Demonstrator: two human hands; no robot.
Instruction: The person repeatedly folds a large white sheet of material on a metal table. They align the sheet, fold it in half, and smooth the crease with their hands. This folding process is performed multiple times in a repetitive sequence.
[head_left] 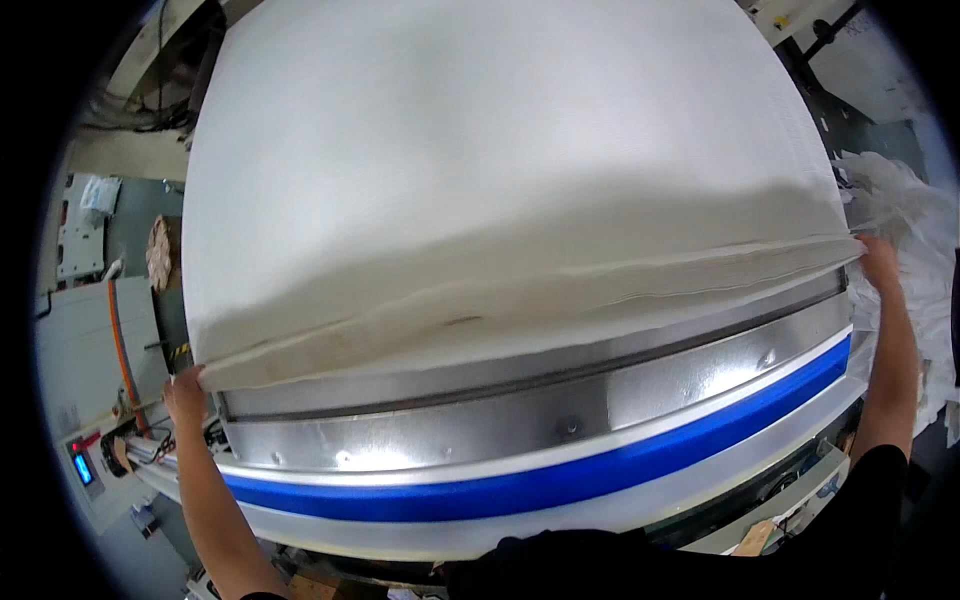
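Observation:
A wide white fabric sheet (520,150) spreads away from me over the machine. Its near edge is folded or bunched into a long thick band, with a few dark smudges on it. At the left end of that band my left hand (185,395) is closed on the corner. My right hand (877,263) grips the opposite end, a little farther from me. Both arms are stretched wide apart, and the fingertips are partly hidden by the cloth. Just below the band lies a bare metal plate (500,430) with a dark groove across it.
A blue strip (560,488) runs along the machine's near side, in front of my body. Crumpled translucent sheeting (905,300) is heaped at the right. On the left stand a control box with a small lit screen (83,467) and a pale cabinet with an orange stripe (117,330).

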